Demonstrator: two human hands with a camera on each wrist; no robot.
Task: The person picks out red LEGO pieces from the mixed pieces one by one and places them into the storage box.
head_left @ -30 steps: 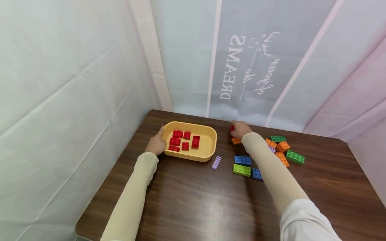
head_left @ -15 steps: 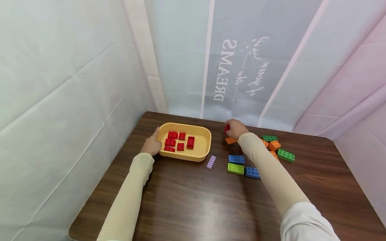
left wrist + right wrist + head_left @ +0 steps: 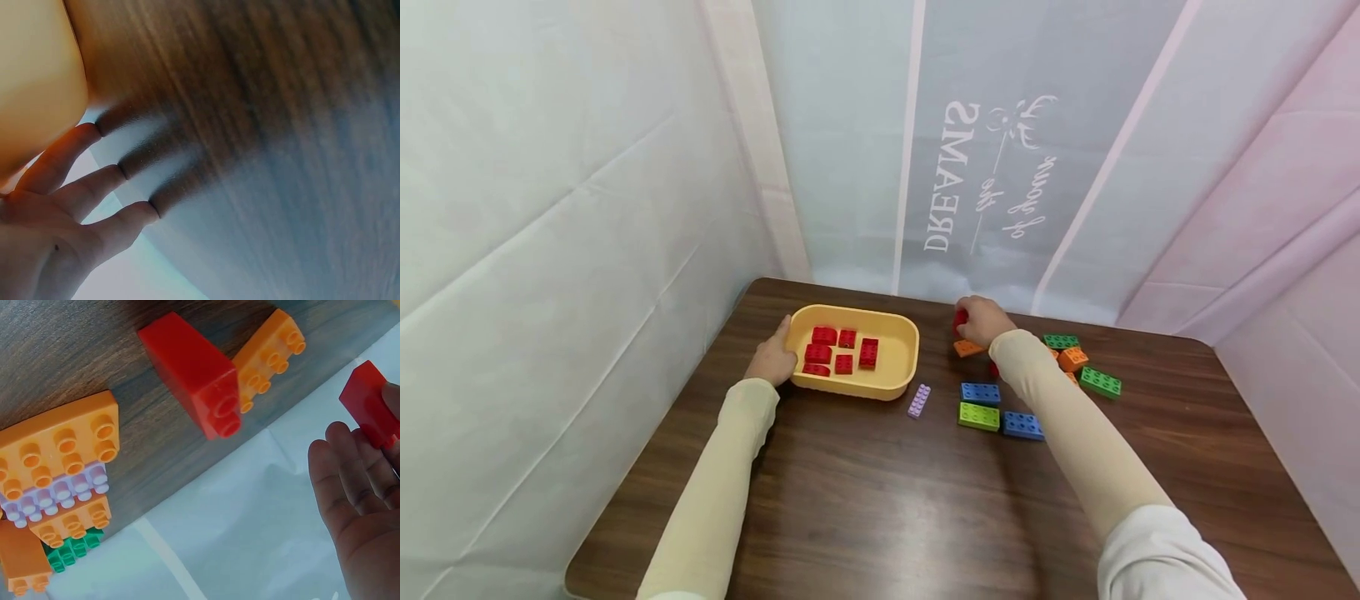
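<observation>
In the head view my right hand (image 3: 985, 319) pinches a red toy building brick (image 3: 370, 403) near the table's back edge. The right wrist view shows the brick under the thumb, above the table. Below that hand lies an orange brick (image 3: 968, 348), and another red brick (image 3: 194, 372) stands near it. My left hand (image 3: 772, 358) touches the left end of a yellow tray (image 3: 895, 385). Its fingers reach out fairly straight, with several fingertips (image 3: 147, 212) on the tabletop beside the tray wall; the thumb is hidden in the left wrist view. Several red bricks (image 3: 868, 353) lie inside the tray.
A flat lilac brick (image 3: 919, 401) lies right of the tray. Blue bricks (image 3: 981, 393) and a lime green brick (image 3: 979, 416) sit closer in. Orange bricks (image 3: 1073, 358) and green bricks (image 3: 1101, 382) cluster beyond my right forearm. Fabric hangs behind the table (image 3: 865, 500).
The head view has turned slightly right, shifting everything left in the picture. My right hand has raised the red brick slightly from its spot. My left hand stays at the tray.
</observation>
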